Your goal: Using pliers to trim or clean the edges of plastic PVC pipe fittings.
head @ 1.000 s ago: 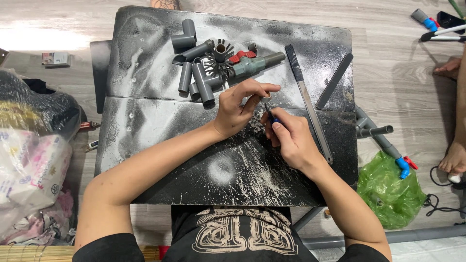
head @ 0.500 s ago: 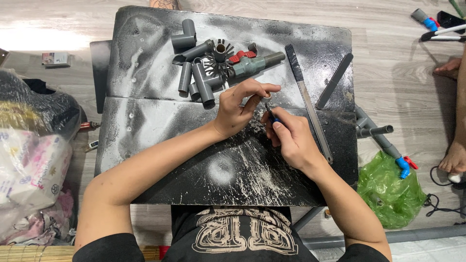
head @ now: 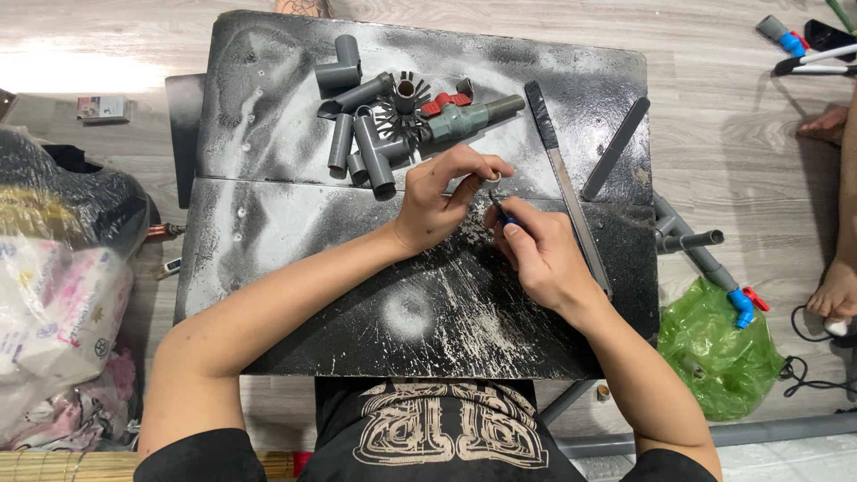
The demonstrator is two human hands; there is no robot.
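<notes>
Over a scuffed black work board (head: 295, 259), dusted white with fine shavings, both hands meet near the middle. The left hand (head: 437, 201) pinches a small pale ring piece (head: 492, 178) between thumb and fingertips, fingers curled around it. The right hand (head: 544, 254) is clenched on a thin dark tool with a blue tip (head: 502, 212), its point aimed at the ring; whether it touches, I cannot tell. So the ring sits up off the board, just far of the right hand, held in the left.

Just beyond the hands lies a heap of grey plastic pipe fittings (head: 361, 134): short smooth tubes, an elbow and a tee, a spiky grey toothed wheel (head: 406, 112), and a ball valve with a red handle (head: 455, 114). To the right, a long flat metal file (head: 567, 183) runs near to far, with a grey flat bar (head: 616, 147) slanting beside it. Off the board on the right, a crumpled green plastic bag (head: 719, 348) sits on the wooden floor, beside grey pipes with a blue and red fitting (head: 743, 303).
</notes>
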